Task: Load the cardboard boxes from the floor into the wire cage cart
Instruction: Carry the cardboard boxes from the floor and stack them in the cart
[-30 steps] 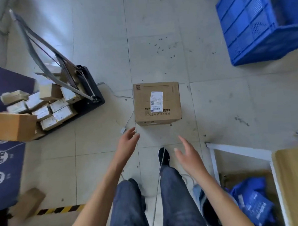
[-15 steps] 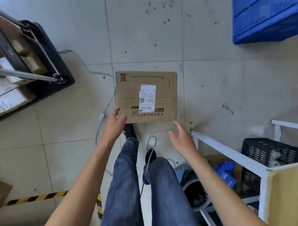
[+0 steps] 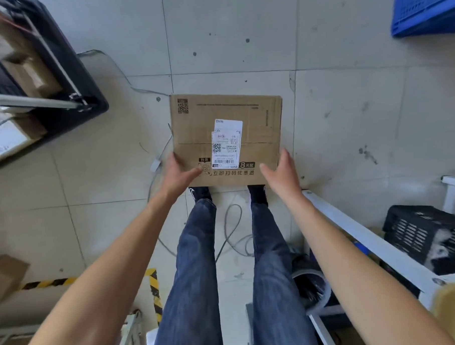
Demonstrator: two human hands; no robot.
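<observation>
From the head camera we looked straight down on a cardboard box lying flat on the tiled floor, just ahead of the toes of two black shoes. A white shipping label sat across the seam of its top face, with a row of printed characters along the near edge.

The left hand was at the near left corner of the box. Its fingers lay fairly straight along the left side and its thumb reached over the top face, so the hand was spread rather than clenched. The right hand mirrored it at the near right corner, fingers extended beside the right edge and thumb over the top. We could not tell whether its fingers pressed on the cardboard or stood just off it. Neither hand had curled round anything.

Up at the left we saw a black trolley with metal bars, carrying several parcels. A blue crate occupied the far right corner. A white metal frame ran along the right, with a black perforated crate behind it. A grey cable looped between the jeans legs, yellow-and-black tape marked the floor to their left, and a small brown box lay at the left edge.
</observation>
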